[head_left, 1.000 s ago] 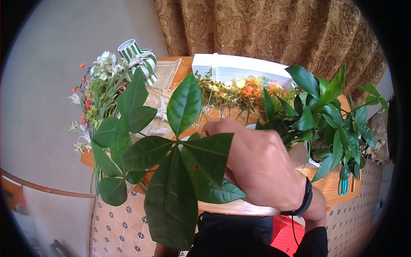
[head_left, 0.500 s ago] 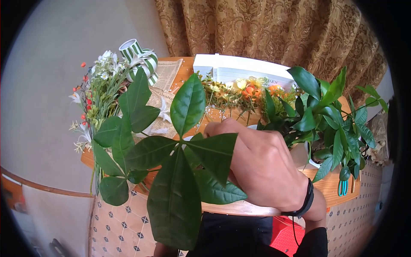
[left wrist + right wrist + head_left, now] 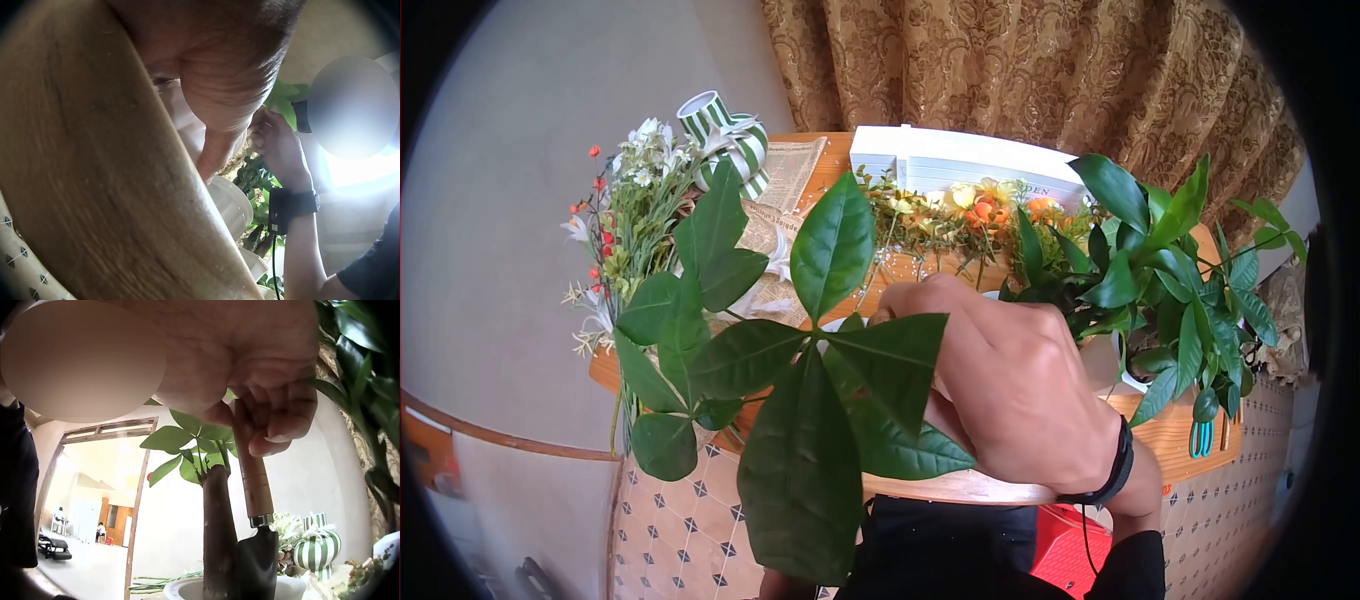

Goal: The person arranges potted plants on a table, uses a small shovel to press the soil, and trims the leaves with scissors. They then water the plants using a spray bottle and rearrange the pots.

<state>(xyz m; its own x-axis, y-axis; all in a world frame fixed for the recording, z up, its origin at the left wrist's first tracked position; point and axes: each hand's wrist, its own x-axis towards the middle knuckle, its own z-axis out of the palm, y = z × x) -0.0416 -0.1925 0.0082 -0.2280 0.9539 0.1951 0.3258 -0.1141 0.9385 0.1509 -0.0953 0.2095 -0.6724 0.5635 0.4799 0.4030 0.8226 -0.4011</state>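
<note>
Nearest me, the leafy plant (image 3: 805, 465), its trunk (image 3: 219, 544) at the white pot (image 3: 180, 590). My right hand (image 3: 1020, 380) grips the trowel (image 3: 256, 490), blade (image 3: 262, 565) down, just beside the trunk. Left hand (image 3: 228, 75): I cannot tell its hold. Beyond: striped vase (image 3: 747, 155); farthest, patterned curtain (image 3: 1020, 70).

We take this for a planting and flower-arranging corner of an indoor room, though we cannot tell whether it belongs to a home, a shop or a workshop. We see leafy plants (image 3: 1180, 270), long-stemmed flowers (image 3: 645, 235), a striped vase (image 3: 747, 152) and a trowel (image 3: 259, 557) about a wooden table (image 3: 1165, 440), with a patterned curtain (image 3: 1020, 75) behind and a tiled floor (image 3: 690, 520) below. Through a doorway (image 3: 144, 492) we look into a bright, roomy space (image 3: 87, 557) with two distant people (image 3: 101, 531).
</note>
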